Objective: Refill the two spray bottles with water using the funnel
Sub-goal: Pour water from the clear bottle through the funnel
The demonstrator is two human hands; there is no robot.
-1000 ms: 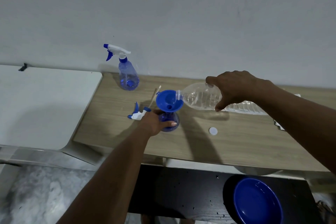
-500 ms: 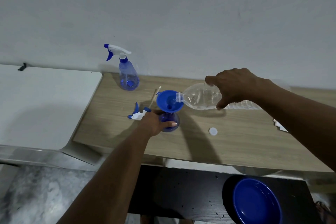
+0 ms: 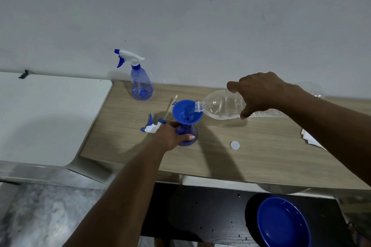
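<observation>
the right hand [image 3: 259, 94] is grasping the tilted water bottle [image 3: 220, 106], pouring into the funnel [image 3: 185, 111]. the left hand [image 3: 170, 136] is gripping the open spray bottle [image 3: 189, 133] on the table [image 3: 261, 158]. next: levelling the bottle before overflow.

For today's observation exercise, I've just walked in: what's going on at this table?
A person's right hand tips a clear water bottle into the blue funnel seated in an open spray bottle, which the left hand grips. Its trigger head lies beside it. A second spray bottle, head on, stands by the wall.
</observation>
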